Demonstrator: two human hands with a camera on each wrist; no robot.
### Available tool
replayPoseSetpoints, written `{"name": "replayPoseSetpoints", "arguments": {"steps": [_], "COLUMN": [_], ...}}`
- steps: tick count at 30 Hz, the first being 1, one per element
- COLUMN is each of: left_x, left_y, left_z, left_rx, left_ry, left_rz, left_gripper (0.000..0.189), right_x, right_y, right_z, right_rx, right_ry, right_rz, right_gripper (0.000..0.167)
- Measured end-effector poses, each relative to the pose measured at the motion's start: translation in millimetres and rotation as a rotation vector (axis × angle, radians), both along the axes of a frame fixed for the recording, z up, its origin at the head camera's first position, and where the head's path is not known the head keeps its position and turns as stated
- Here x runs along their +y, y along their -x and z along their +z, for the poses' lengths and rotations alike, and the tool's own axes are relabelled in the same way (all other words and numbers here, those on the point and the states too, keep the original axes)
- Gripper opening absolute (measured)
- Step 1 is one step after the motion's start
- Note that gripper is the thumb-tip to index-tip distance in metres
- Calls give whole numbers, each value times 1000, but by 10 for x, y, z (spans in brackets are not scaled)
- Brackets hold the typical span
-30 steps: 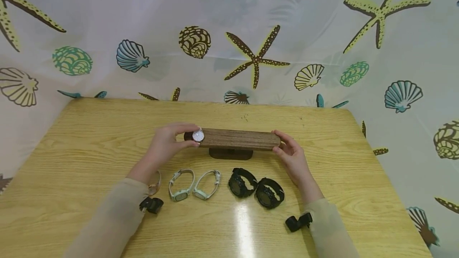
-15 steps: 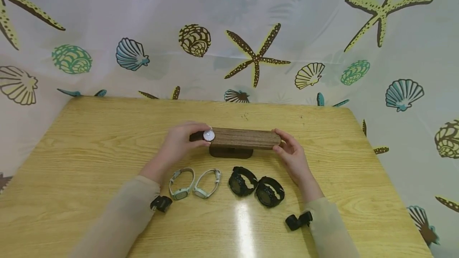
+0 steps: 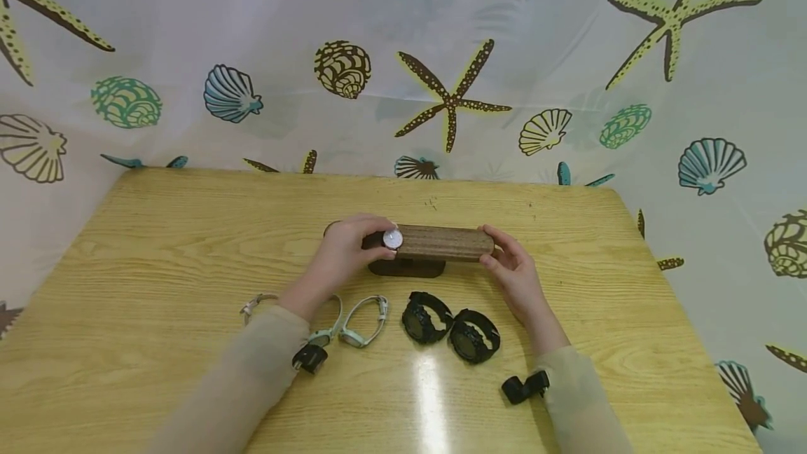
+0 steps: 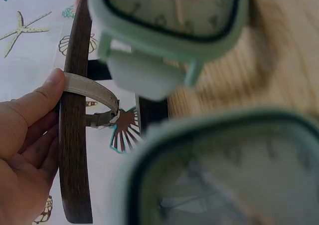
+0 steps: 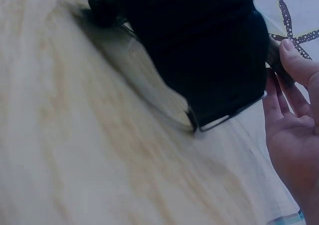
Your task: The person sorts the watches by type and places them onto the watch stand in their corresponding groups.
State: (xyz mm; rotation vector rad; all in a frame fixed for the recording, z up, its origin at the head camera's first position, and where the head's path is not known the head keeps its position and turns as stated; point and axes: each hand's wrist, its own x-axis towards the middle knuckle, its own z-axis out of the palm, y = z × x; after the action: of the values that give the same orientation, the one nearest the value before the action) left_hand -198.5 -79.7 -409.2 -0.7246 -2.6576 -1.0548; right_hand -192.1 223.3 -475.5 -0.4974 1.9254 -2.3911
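My left hand (image 3: pixel 343 247) pinches a round, white-dialed wristwatch (image 3: pixel 392 239) between thumb and fingers. Its pale strap (image 4: pixel 92 89) loops around the dark wooden bar of a watch stand (image 3: pixel 447 242), as the left wrist view shows. At the bar's right end, my right hand (image 3: pixel 517 275) holds on, thumb at the near side and fingers at the far side. Below the bar, the stand's dark base (image 3: pixel 403 270) sits on the table. The bar's left part is mostly hidden by my left hand.
In front of the stand lie two black watches (image 3: pixel 421 317) and a mint-and-white watch (image 3: pixel 364 321). A second mint watch (image 3: pixel 324 336) and a pale-strapped watch (image 3: pixel 255 302) are partly covered by my left arm. A shell-patterned curtain (image 3: pixel 284 26) hangs behind the wooden table (image 3: pixel 189 230).
My left hand has slid the white-dialed watch rightward along the bar, from its left end toward the middle. My right hand stays at the right end.
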Motion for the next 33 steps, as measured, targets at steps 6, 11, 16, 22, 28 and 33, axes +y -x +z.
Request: {"name": "replayPoseSetpoints", "arguments": {"steps": [6,11,16,22,28,33], "left_x": [127,168,181,209,224,200], "left_y": [-6,-6,3,-14,-29,-76], "left_z": [29,20,2,22,30,44], "left_rx": [-7,2,-7,-10,-12,-10], "left_ry": [15,10,2,-7,13,17], "left_rz": [-8,-5,-5,-2,11,3], "left_gripper": [39,39,38,37,38,42], "right_x": [-6,-11,-11,-4,4,0], "right_y": [0,-1,-6,2,8,6], "right_z": [-6,-11,5,8,3,-8], "right_rx": [-2,-1,-4,0,12,12], "right_ry": [13,16,14,12,3,2], "right_rz": [4,3,-1,0,1,6], "right_gripper": [50,50,50,50,50,49]}}
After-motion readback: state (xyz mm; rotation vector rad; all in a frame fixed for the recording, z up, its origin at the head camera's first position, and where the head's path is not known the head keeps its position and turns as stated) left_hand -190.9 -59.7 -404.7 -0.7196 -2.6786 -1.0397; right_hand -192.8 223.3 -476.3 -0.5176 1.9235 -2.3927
